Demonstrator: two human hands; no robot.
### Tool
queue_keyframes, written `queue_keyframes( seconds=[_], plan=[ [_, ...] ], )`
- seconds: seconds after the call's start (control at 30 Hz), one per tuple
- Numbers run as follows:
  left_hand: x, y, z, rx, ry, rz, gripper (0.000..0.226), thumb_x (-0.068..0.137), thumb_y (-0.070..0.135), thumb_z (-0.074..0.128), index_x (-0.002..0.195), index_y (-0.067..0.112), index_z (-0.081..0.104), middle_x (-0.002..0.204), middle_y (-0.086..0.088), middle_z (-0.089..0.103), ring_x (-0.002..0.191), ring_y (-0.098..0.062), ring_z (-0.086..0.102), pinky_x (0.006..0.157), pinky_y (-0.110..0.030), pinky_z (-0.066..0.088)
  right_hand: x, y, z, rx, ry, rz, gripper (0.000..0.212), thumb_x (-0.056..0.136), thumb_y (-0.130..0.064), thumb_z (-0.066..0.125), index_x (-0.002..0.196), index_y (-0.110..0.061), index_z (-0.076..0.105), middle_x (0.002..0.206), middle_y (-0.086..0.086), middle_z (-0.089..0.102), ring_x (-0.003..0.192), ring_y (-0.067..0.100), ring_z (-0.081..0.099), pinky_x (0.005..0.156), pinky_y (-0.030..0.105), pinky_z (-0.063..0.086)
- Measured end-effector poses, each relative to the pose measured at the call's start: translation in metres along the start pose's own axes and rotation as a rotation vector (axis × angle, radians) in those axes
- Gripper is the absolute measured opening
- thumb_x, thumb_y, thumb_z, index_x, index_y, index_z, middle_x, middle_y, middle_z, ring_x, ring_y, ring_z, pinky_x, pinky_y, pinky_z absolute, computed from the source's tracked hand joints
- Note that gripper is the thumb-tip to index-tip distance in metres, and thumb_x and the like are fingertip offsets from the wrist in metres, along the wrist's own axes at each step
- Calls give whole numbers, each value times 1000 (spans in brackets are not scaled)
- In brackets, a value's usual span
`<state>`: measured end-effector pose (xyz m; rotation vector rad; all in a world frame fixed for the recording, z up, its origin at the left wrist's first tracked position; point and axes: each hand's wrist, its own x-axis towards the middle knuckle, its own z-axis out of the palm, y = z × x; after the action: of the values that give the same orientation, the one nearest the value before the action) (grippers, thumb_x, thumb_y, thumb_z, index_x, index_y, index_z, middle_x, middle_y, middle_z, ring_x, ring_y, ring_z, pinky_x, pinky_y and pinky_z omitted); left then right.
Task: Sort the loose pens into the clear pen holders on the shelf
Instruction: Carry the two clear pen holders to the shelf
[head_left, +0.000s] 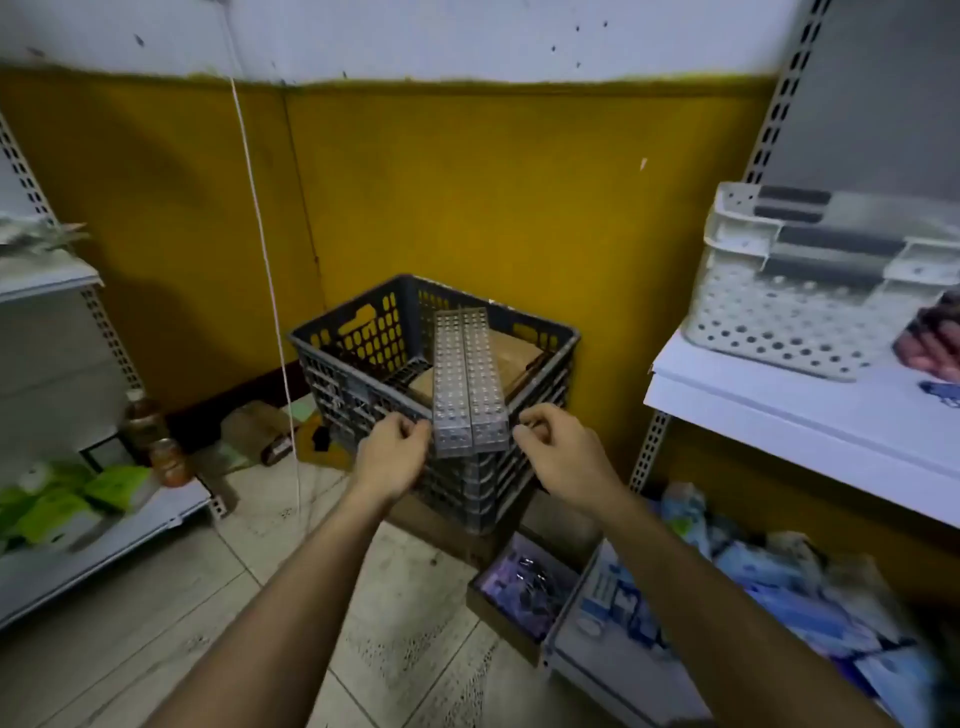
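Both forearms (291, 597) reach up from the bottom edge; the left hand (395, 447) pinches the near left edge of the clear pen holders (465, 379) at centre frame; the right hand (556, 447), fingers curled, sits just beside their right edge, contact unclear; the holders lean on the rim of the grey crate (353, 353).

Two clear pen holders (470, 382) — studded, side by side — slant across a crate (363, 338) rim.
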<state>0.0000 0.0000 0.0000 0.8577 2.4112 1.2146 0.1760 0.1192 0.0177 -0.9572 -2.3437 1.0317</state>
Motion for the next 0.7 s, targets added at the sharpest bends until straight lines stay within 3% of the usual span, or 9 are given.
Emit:
queue_keyframes(
  seconds=[0.13, 0.23, 0.3, 0.37, 0.4, 0.5, 0.57, 0.67, 0.7],
  plan=[
    [-10, -2, 20, 147, 140, -12, 30, 98, 40, 48, 76, 20, 46, 75, -5, 58, 70, -22, 53, 58, -35, 34, 38, -5, 27, -143, 51, 140, 40, 102, -57, 43, 121, -22, 47, 118, 9, 52, 97, 28, 56, 84, 43, 49],
    [3, 2, 25, 32, 113, -115, 36, 97, 54, 45, 90, 19, 47, 91, -7, 61, 81, -25, 56, 70, -37, 43, 63, -11, 41, -143, 63, 255, 75, 96, -68, 45, 151, -20, 25, 150, 15, 40, 127, 38, 51, 102, 48, 46],
    [20, 9, 28, -173, 20, -241, 51, 91, 67, 47, 100, 17, 46, 99, -6, 60, 92, -29, 59, 83, -40, 50, 80, -12, 43, 23, 53, 364, 89, 93, -70, 50, 158, -23, 12, 157, 12, 37, 133, 38, 50, 103, 49, 49],
    [29, 15, 33, -450, -91, -339, 64, 84, 71, 55, 109, 13, 47, 103, -6, 63, 96, -32, 65, 84, -42, 55, 87, -11, 43, 274, -13, 469, 95, 91, -68, 57, 160, -26, 7, 155, 9, 41, 124, 35, 58, 89, 45, 58],
    [31, 17, 34, -552, -129, -362, 68, 82, 70, 60, 113, 10, 51, 103, -8, 68, 91, -31, 68, 74, -38, 57, 89, -10, 42, 393, -42, 496, 94, 90, -66, 61, 159, -26, 9, 151, 8, 46, 117, 33, 63, 84, 44, 61],
    [32, 16, 29, -573, -202, -386, 77, 74, 68, 70, 124, 13, 50, 102, -12, 72, 76, -25, 73, 58, -32, 55, 84, -8, 36, 491, -88, 478, 75, 94, -54, 64, 150, -22, 25, 126, 2, 54, 93, 22, 65, 69, 36, 60],
    [21, 7, 26, -597, -213, -399, 69, 79, 59, 72, 126, 19, 41, 105, -10, 69, 83, -27, 73, 70, -40, 60, 76, 0, 35, 480, -93, 481, 65, 96, -47, 65, 146, -22, 31, 121, 2, 56, 94, 21, 64, 67, 35, 57],
    [9, -4, 24, -698, -304, -402, 62, 87, 52, 67, 134, 30, 32, 118, -6, 62, 97, -31, 69, 87, -54, 57, 64, 7, 33, 508, -127, 514, 74, 94, -43, 65, 154, -26, 24, 139, 6, 49, 111, 26, 58, 89, 45, 56],
    [10, -5, 23, -745, -306, -392, 65, 88, 54, 65, 138, 32, 30, 125, -6, 60, 101, -31, 67, 87, -56, 57, 63, 6, 33, 520, -128, 502, 77, 94, -44, 65, 155, -27, 21, 143, 5, 46, 108, 24, 57, 84, 42, 55]
  ],
)
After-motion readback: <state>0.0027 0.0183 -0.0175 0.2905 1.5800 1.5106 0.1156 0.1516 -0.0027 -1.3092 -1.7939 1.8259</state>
